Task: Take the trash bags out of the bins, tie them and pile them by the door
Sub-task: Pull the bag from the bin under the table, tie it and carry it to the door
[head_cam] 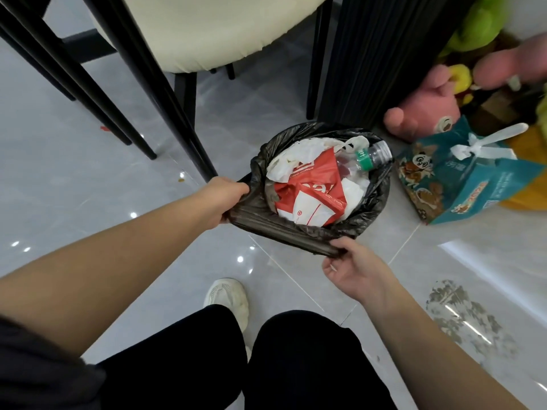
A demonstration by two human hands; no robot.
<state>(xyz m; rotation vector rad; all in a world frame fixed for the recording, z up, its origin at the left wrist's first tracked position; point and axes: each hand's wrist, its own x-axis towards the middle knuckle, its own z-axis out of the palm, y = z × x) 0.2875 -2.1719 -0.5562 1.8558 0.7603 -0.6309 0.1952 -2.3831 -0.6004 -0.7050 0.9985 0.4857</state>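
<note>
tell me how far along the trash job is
Done: nothing; no tied bag in view. In hand: the left hand and right hand grip the black trash bag by its rim, mouth open over a bottle and red wrappers. Left: lifting out, tying, piling by the door.

Glossy pale grey tiled floor (88, 179), thin grout lines, small glare spots from overhead light. Cream cushioned chair with black legs (207, 31) at top; slanted thin black furniture legs (97, 93) top left. Black ribbed column (381, 54) top right. Beside it, pink plush toy (423, 105), green plush toy (479, 22), and teal panda-print gift bag with white ribbon (461, 179) lying on the floor.
</note>
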